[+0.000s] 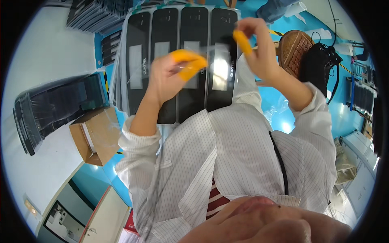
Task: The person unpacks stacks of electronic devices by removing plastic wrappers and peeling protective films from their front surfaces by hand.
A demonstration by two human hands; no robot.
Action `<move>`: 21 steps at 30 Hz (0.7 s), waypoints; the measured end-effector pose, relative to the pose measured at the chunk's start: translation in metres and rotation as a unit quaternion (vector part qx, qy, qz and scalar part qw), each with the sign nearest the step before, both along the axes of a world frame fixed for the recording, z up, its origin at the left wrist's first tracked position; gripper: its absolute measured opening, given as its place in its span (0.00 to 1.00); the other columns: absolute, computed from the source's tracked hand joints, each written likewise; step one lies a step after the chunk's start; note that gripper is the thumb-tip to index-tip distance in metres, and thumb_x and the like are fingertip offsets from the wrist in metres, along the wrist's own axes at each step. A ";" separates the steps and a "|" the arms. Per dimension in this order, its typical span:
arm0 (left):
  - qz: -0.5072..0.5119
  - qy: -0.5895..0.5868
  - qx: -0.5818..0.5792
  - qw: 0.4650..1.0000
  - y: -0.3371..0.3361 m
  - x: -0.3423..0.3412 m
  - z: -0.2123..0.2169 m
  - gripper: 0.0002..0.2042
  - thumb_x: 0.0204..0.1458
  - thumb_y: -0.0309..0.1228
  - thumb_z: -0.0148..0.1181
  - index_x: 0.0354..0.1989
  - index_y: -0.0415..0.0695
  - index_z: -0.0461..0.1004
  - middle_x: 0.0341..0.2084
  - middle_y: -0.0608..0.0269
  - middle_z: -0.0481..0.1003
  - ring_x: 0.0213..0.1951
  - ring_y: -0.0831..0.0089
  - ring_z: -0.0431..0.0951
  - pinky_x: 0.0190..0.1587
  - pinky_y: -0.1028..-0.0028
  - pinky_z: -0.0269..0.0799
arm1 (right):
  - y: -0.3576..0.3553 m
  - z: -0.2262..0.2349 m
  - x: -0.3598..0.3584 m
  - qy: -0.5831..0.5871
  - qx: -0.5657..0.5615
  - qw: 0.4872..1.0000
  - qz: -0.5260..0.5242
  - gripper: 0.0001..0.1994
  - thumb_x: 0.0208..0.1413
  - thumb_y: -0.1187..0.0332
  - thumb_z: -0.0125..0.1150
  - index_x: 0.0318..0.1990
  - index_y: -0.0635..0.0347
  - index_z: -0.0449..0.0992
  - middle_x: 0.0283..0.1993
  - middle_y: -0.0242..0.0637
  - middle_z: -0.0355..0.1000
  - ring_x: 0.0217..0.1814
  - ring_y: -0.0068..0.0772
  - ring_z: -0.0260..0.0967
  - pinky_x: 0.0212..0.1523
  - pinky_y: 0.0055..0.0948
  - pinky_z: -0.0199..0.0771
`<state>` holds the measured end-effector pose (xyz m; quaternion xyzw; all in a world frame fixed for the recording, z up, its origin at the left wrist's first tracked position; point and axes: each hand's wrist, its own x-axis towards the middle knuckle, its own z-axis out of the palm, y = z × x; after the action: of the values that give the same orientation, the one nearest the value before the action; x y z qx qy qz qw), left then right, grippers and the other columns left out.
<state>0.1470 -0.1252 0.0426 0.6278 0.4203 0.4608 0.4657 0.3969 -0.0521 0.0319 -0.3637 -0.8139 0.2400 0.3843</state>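
Several long black phone back covers (166, 97) lie side by side in a pale tray (121, 97) in front of my body. Each carries a clear or whitish rectangular patch (136, 67). My left hand (170, 73), slightly blurred and with orange finger cots, is closed in a pinch above the middle covers. A thin, shiny clear film (216, 49) seems to run from its fingertips over the rightmost cover. At that cover's upper right edge, my right hand (259, 50) has its thumb and forefinger pressed together; what they hold, if anything, is too small to make out.
Stacked dark trays (99, 14) stand at the upper left. Wrapped black panels (60, 107) and an open cardboard box (97, 135) are to the left. Brown-soled and black shoes (298, 54) show beyond my right wrist. Crumpled clear plastic (277, 107) lies on the blue floor.
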 end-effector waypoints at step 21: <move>0.169 -0.376 0.042 0.910 -0.036 -0.029 0.027 0.08 0.57 0.31 0.50 0.37 0.40 0.71 0.26 0.63 0.68 0.30 0.72 0.65 0.37 0.71 0.62 | 0.027 0.046 -0.018 0.349 -0.448 0.823 -0.009 0.14 0.67 0.67 0.43 0.52 0.66 0.70 0.47 0.43 0.74 0.46 0.34 0.75 0.46 0.30 0.78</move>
<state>0.1177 -0.1615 0.0699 0.3467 0.2939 0.7517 0.4779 0.3787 -0.0251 0.0775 -0.3949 -0.4250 0.6861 0.4390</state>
